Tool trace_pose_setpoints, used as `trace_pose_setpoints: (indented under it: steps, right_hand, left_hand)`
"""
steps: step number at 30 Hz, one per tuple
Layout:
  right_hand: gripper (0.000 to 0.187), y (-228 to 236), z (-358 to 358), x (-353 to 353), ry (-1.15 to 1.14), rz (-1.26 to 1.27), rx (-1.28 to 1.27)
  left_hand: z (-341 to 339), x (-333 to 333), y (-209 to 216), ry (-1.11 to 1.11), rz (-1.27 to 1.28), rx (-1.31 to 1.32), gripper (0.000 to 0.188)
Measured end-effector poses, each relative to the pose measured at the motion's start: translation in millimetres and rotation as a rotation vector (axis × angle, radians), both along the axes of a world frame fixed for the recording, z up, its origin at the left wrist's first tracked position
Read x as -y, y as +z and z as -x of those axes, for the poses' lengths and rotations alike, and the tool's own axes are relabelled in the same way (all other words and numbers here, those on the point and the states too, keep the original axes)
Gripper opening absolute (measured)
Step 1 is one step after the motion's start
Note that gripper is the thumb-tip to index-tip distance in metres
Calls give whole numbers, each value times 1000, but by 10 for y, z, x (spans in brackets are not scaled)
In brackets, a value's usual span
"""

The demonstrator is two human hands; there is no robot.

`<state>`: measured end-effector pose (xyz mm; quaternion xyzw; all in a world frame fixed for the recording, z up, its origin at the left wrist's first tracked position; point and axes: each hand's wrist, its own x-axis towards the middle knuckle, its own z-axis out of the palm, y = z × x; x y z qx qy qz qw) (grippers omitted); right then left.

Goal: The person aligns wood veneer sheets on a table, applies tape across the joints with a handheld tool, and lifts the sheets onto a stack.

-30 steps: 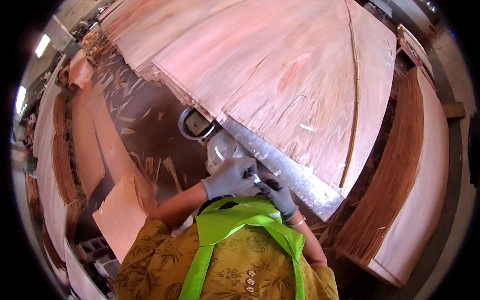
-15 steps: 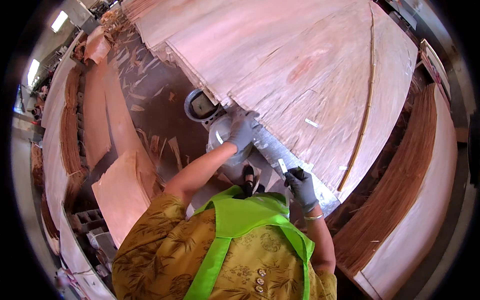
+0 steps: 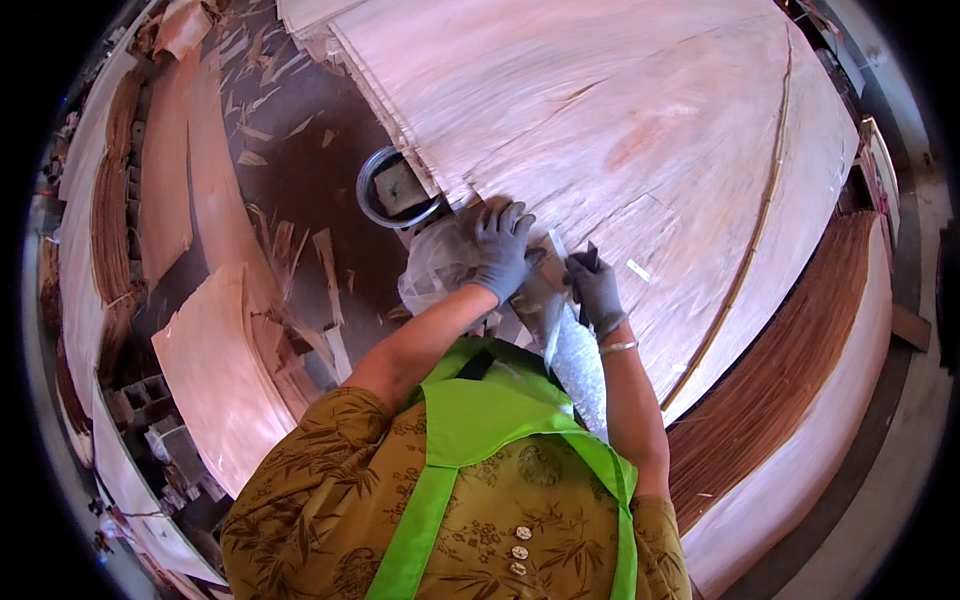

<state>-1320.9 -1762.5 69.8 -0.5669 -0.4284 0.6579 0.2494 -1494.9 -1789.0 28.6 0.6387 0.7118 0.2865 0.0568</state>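
Under my hands lies a large stack of pale pink wood veneer sheets [image 3: 560, 120], its near edge beside a metal strip [image 3: 578, 375]. My left hand [image 3: 503, 250], in a grey glove, rests with fingers stretched at the stack's near corner, above a translucent plastic-covered round thing [image 3: 435, 265]. My right hand [image 3: 598, 292], also gloved, is closed around a dark, pointed, flat tool [image 3: 592, 256]; its exact kind is unclear. Next to it are a short white strip [image 3: 556, 243] and a small brown piece [image 3: 551, 268]. Another white strip [image 3: 638, 270] lies on the veneer.
A long thin stick [image 3: 765, 215] lies across the veneer. A round basin [image 3: 385, 185] holding a greyish block stands left of the stack. Veneer scraps [image 3: 330, 270] litter the floor. More veneer stacks stand at left [image 3: 215, 370] and right [image 3: 790, 400].
My right hand has moved forward and left, close to my left hand, with the dark tool. My left hand has shifted slightly right, its fingers now more stretched. The view has shifted.
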Motion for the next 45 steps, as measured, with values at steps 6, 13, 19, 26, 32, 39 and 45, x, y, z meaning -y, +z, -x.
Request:
trace_pose_setpoints:
  steps: [6,13,19,26,32,39,45]
  right_hand:
    - [16,-303,241,-298,-22,156,92]
    - [16,-264,231,-315,-19,152,139]
    - [19,-336,104,-225,-136,165,56]
    - [13,-305,157,-249,-143,167,12]
    - [14,-379,109,-255,-147,183,-23]
    - [19,-277,78,239,9,133,215]
    - [16,-365,-327,154,-88,83,-7]
  left_hand:
    - [41,-14,-45,-66,28,-62,66]
    - [91,-33,-144,-215,-73,-125,53]
    - [64,-51,-191,-236,-23,-3,50]
    - [34,-32,-189,-190,-35,-19,51]
    - [38,-34,-171,-332,-123,-245,33]
    - [-17,-14,-16,-390,-74,-402,31]
    - [-54,-113,77,-423,6,-363,28]
